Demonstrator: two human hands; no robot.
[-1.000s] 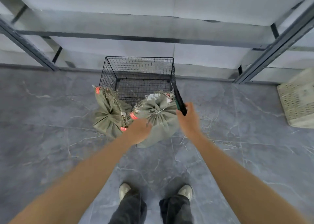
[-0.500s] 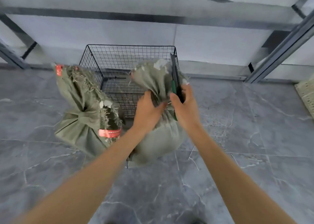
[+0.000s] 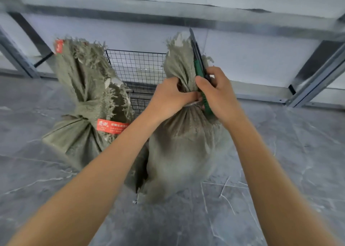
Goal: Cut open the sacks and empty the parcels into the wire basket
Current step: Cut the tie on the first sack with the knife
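Observation:
Two grey-green woven sacks stand tied on the floor in front of a black wire basket [image 3: 138,68]. The right sack [image 3: 184,152] is tied with a pale cord at its neck, and its frayed top stands up. My left hand [image 3: 168,98] is closed around that neck from the left. My right hand [image 3: 218,94] holds a green utility knife [image 3: 198,68] upright against the neck's right side, blade end up. The left sack [image 3: 78,130] stands untouched, with red tape [image 3: 110,126] near its tie. No parcels are visible.
The floor is grey marble-pattern tile [image 3: 280,171]. Behind the basket run a white wall and grey metal frame bars [image 3: 186,20], with slanted struts at the left and right [image 3: 317,72]. The basket is mostly hidden by the sacks.
My view has come closer and lower to the sacks. My left hand went from reaching to gripping the right sack's neck, and my right hand brought the knife against it.

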